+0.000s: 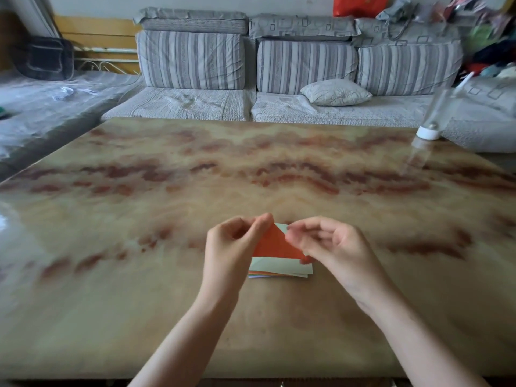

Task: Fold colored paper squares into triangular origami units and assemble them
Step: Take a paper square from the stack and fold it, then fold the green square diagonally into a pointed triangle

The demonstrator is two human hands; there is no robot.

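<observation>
Above the small stack of pastel paper squares (282,268) on the marbled brown surface (139,275), left hand (231,247) and right hand (324,244) pinch opposite corners of an orange paper triangle (275,244), which probably needs matched edges before creasing.

The left hand (233,241) covered the left corner of the orange paper (275,245), and the right hand (326,244), smeared by motion, hid its right corner, so the grip of the fingertips could not be made out. The stack of paper squares (282,268) lay mostly hidden under the orange sheet and both hands; only thin coloured edges showed, too fine to count. At the table's (167,219) far right a clear bottle (435,113) was blurred, its top fading out. Both forearms ran off the bottom edge. Clutter on the sofa (195,104), upper right, was indistinct.
</observation>
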